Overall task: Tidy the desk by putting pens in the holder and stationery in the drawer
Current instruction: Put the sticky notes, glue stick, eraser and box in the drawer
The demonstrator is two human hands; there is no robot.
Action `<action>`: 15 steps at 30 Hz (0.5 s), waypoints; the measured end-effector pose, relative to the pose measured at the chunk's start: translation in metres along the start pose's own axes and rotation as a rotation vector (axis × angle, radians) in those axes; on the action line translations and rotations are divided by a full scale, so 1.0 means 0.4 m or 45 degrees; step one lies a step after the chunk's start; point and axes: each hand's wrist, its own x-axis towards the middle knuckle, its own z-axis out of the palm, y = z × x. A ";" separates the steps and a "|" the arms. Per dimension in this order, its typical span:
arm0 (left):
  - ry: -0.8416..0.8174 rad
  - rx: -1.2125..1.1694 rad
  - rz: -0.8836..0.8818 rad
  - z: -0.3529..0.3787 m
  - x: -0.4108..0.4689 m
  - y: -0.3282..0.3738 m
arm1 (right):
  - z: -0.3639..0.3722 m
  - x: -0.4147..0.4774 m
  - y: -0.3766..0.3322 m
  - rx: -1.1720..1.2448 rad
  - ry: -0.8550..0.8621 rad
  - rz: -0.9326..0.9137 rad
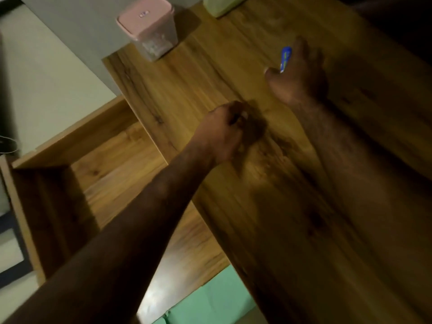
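Observation:
My right hand reaches across the wooden desk and holds a small blue stationery item between thumb and fingers, tip pointing away from me. My left hand is curled into a fist on the desk near its left edge; the blur hides whether anything thin sits inside it. A clear container with a pink lid stands at the desk's far left corner. To the left of the desk an open wooden drawer shows a bare bottom.
A pale green object lies at the far edge of the desk. A green surface shows below the desk's near edge. The far right of the frame is dark. The whole view is motion-blurred.

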 end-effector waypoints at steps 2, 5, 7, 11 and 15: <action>-0.029 -0.102 -0.086 -0.016 -0.009 -0.006 | 0.017 0.006 -0.009 -0.086 0.037 0.009; -0.080 -0.169 -0.114 -0.023 -0.032 -0.011 | 0.024 -0.018 -0.021 -0.155 0.064 0.004; -0.091 -0.302 -0.138 -0.026 -0.055 -0.018 | 0.019 -0.060 -0.035 -0.103 0.065 0.007; -0.004 -0.504 -0.153 -0.077 -0.133 -0.055 | -0.010 -0.224 -0.093 0.081 0.100 -0.057; 0.008 -0.506 -0.046 -0.154 -0.273 -0.117 | -0.042 -0.478 -0.176 0.224 -0.002 -0.106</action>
